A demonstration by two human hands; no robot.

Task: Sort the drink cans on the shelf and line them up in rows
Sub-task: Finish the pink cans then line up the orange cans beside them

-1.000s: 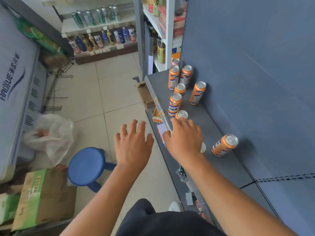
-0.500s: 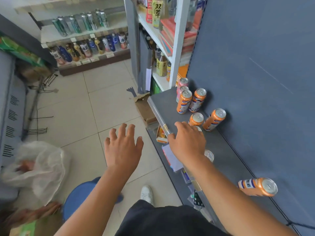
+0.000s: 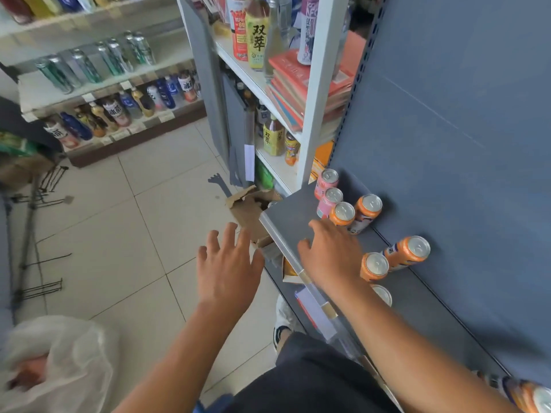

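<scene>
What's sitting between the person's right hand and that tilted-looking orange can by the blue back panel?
One upright orange can stands on the grey shelf between the right hand and the tilted can. This shows in the head view.

2 bare forearms (image 3: 185, 347), dark grey legwear (image 3: 313, 383), white-and-black sneaker (image 3: 283, 320)

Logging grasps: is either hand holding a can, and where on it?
Nothing is held: left hand open over the floor; right hand, fingers spread, above the shelf.
</scene>
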